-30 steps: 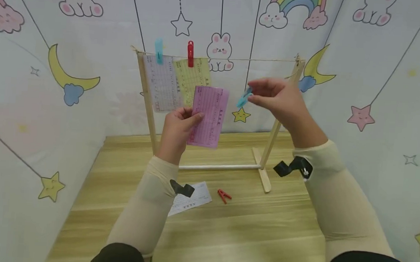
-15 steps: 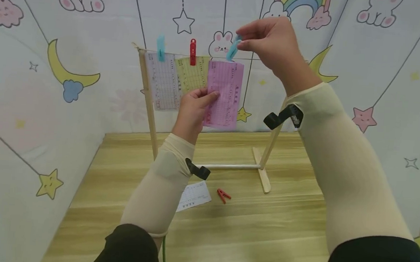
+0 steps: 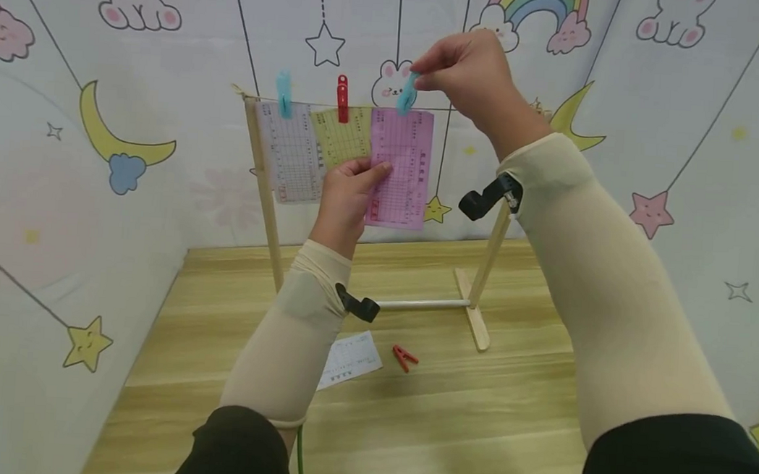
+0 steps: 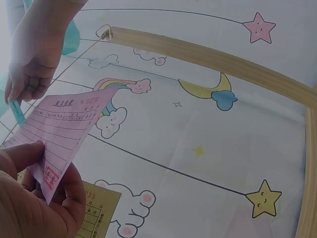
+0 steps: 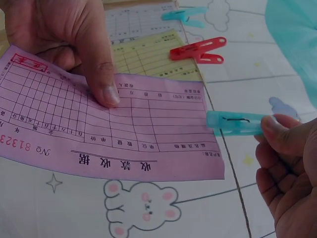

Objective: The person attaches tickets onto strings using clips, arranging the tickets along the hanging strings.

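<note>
My left hand pinches the left edge of a pink receipt slip, thumb in front, holding it upright with its top edge at the string. Between the thumb and fingers of my right hand is a light blue clothespin, its tip at the pink slip's top edge. Left of it on the string hang a yellow slip under a red clothespin and a white slip under another blue clothespin. The left hand partly covers the yellow slip.
A wooden frame carries the string between its posts. On the wood-patterned tabletop lie a white slip, partly behind the left forearm, and a red clothespin. A cartoon-printed backdrop stands behind.
My left hand has raised the pink slip up and right to the string, beside the yellow slip. My right hand has brought the blue clothespin up and left onto the slip's top edge.
</note>
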Available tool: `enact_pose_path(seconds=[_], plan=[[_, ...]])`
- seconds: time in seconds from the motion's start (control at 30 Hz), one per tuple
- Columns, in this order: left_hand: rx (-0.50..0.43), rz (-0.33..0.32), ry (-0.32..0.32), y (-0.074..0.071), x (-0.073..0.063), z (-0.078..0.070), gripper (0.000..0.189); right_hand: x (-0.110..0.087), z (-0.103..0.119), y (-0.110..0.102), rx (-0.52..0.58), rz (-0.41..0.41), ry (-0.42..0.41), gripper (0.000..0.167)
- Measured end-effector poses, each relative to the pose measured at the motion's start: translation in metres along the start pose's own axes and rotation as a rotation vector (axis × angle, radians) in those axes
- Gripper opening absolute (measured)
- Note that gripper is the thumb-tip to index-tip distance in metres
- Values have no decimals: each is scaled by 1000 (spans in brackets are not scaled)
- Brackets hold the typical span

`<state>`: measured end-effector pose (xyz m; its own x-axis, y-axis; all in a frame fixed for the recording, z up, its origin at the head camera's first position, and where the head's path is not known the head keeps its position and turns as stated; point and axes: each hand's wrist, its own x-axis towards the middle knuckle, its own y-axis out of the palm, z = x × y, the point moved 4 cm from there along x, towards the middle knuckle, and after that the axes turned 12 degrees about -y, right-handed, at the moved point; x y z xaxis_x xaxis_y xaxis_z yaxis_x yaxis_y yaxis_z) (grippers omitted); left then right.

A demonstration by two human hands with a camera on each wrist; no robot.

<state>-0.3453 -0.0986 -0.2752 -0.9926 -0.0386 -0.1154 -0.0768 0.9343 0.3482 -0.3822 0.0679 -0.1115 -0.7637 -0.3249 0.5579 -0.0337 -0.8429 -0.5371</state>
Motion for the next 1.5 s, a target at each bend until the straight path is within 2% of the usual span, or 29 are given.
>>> enact_pose_path(seconds=[0.33,0.5,0.67,1.03,1.17,1.27,1.33,1.4,1.43,1.5], plan=[[11,-15,10,0,1,-2,12,10,2,4,-37,79,35,10],[26,-22,20,-1,3,-1,13,9,0,5,-91,113,65,17],[43,-20,38,0,4,-1,14,7,-2,3,-92,143,90,24],[61,-31,46,-3,1,0,15,-1,-5,-1,-99,224,56,44],[80,-49,52,-7,0,1,17,-7,-9,-4,-183,226,14,53],[119,-72,92,-12,-2,2,17,-21,-11,-10,-273,167,-54,57],[178,-105,124,-18,-6,2,16,-37,-11,-14,-315,89,-161,55],[239,-145,170,-26,-12,4,14,-58,-12,-16,-328,4,-312,50],[278,-173,188,-32,-16,6,14,-71,-14,-16,-321,-38,-414,47],[369,-237,222,-47,-27,12,14,-102,-22,-11,-306,-79,-599,43]])
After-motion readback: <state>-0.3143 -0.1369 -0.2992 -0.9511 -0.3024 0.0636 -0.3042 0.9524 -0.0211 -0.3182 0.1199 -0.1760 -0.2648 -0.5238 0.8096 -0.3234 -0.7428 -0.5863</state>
